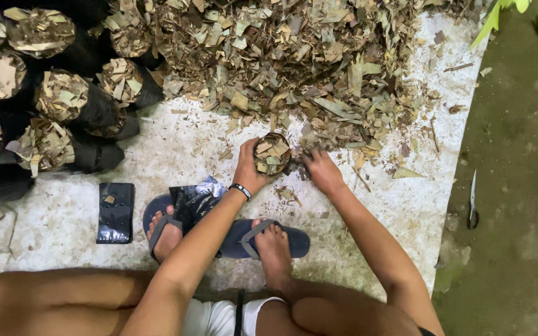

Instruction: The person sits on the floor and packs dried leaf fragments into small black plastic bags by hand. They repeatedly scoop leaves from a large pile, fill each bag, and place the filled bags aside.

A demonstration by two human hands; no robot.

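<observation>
We have our left hand (248, 169) curled around a small black bag (272, 154), fingers wrapped on its near side so it stands upright with its open mouth facing up; it already looks full to the brim with dry leaf pieces, so we judge this one as good as filled. Our right hand (322, 170) rests just beside that bag on the far side from the holding hand, palm down with fingers spread loosely on the scattered leaves, closed on nothing that we can make out. Directly beyond the grip lies the big leaf pile (294, 56), still large, so plenty of filling stuff remains. Off to the holding hand's outer side, well apart from it, stands a cluster of filled bags (63, 96), several packed with the same leaves and leaning together, which tells us a good part of the work is behind us. Nearer to us than the grip, a flat stack of empty bags (115, 211) lies on the pale ground sheet (175, 146), and some crumpled black plastic (195, 200) sits on our blue sandals (281, 239) just under the holding wrist, so more bags look left to fill. Far out past the free hand, off the sheet on the dark ground, lies a small knife (472, 202), untouched
</observation>
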